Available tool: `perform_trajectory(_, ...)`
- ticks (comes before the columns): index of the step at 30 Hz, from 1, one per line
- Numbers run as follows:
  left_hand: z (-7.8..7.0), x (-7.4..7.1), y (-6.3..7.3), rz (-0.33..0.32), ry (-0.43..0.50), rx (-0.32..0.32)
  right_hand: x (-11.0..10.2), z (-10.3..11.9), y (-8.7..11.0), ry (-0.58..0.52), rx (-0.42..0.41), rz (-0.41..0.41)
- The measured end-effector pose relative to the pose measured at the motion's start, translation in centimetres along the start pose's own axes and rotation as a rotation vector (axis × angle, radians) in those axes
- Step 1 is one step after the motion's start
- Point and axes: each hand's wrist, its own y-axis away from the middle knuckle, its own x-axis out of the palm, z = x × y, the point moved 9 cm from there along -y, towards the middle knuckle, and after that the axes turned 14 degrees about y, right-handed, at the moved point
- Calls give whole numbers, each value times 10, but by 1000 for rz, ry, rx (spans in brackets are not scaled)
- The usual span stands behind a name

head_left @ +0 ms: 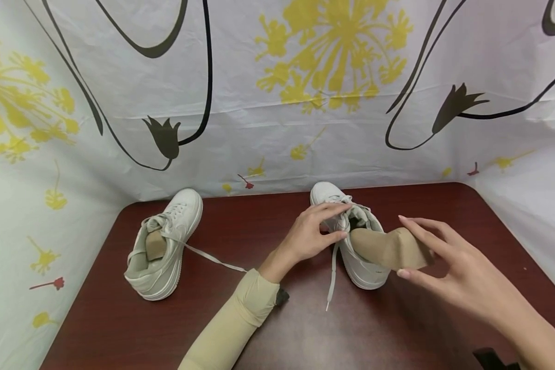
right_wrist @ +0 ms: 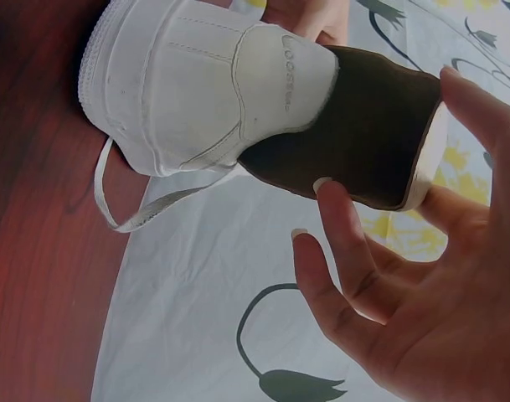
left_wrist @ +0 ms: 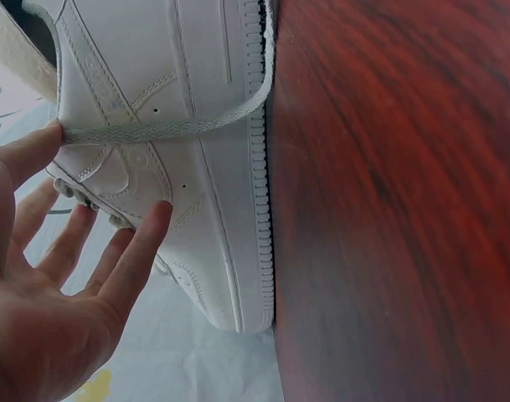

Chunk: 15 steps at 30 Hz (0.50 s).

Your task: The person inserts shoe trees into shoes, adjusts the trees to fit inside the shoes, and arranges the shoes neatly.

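Fingers [right_wrist: 348, 239] of the right hand [head_left: 462, 270] pinch a tan insert [head_left: 384, 246] by its squared end, thumb on one side and fingertips on the other. The insert looks like stiff paper or card, matt, bent at a ridge; it narrows to a rounded tongue lying at the mouth of a white shoe [head_left: 362, 273], while the blocky end sticks out past the heel.

A cream sleeve [head_left: 233, 318] of smooth cloth, gathered near the wrist, covers the other forearm. Its left hand [head_left: 310, 234] rests on the shoe with fingers spread and only slightly bent, thumb by the collar, fingertips on the laced front and side. The shoe stands upright on its sole, leather-like, with stitched seams, tiny punched holes and a ribbed sole edge. A flat woven lace [head_left: 332, 280] drops down its side to the table [head_left: 305, 329], which is glossy, red-brown and wood-grained with rounded back corners.

Well apart stands a second shoe [head_left: 189, 216], a tan lump [head_left: 155, 245] inside it, its lace trailing across the wood. Behind hangs a thin, creased white curtain [head_left: 240, 67] printed with yellow bursts and dark curling tulips.
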Motion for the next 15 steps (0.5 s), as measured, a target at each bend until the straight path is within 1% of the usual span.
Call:
perform_trajectory(2,-1,0,0,1,6,7,2,-1,-1,5,8,5)
perform_trajectory(9,-7,0,-1,6,13,69,11,-5,-5,11,45,28)
perform_trajectory(15,-4,-1,-1,7,3,57,19,-7,-8,-9,61,64)
